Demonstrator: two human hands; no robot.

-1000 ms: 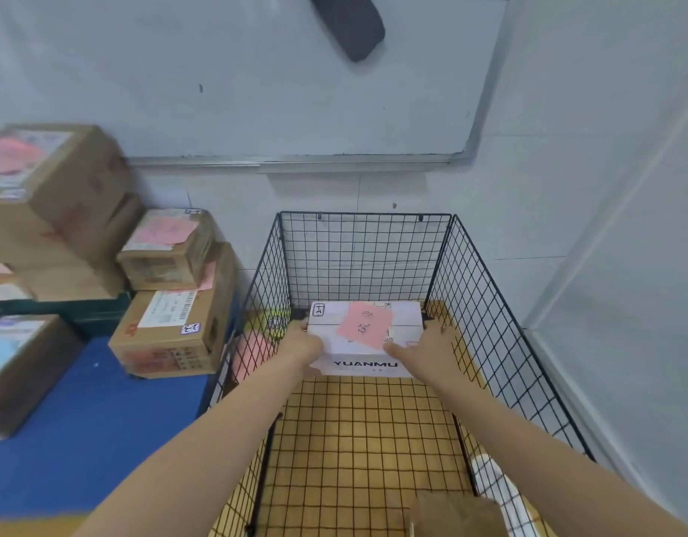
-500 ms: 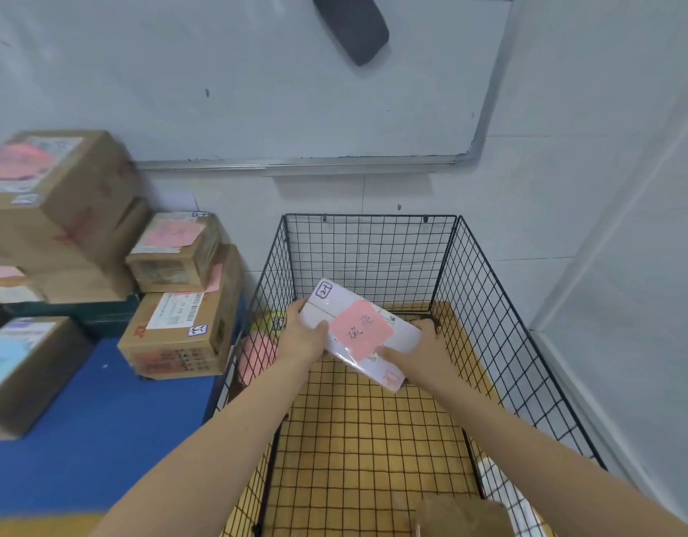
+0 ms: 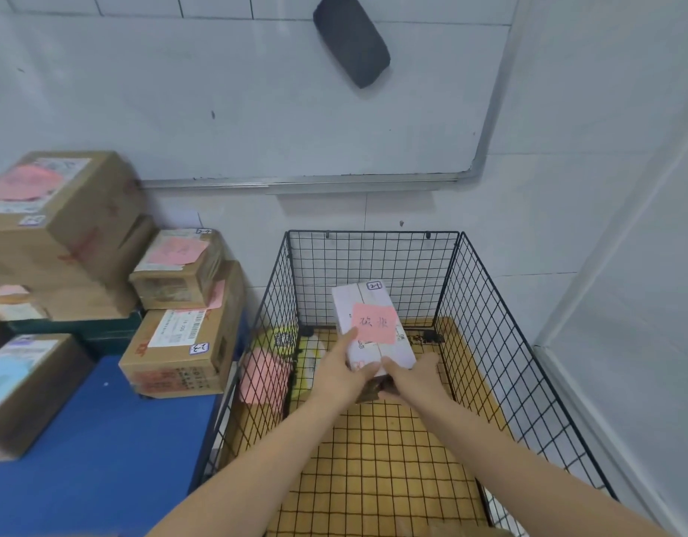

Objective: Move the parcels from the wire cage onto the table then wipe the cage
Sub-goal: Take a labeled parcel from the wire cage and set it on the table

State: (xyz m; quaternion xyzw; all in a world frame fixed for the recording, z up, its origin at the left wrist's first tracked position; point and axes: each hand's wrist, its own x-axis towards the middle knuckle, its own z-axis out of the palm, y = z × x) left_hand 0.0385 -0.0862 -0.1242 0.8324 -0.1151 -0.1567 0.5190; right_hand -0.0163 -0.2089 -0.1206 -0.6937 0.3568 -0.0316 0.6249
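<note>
Parcel [image 3: 357, 301], white, pink label [image 3: 374, 323]: held up inside wire cage [image 3: 373, 261], tilted, apparently off its floor. Left hand [image 3: 344, 375] and right hand [image 3: 416, 377] clasp its near end, fingers curled round, likely steadying it to clear the wall toward the blue table [image 3: 86, 451].

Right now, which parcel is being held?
The white parcel with the pink note, gripped by left hand and right hand inside the cage; the brown boxes sit on the blue table.
</note>
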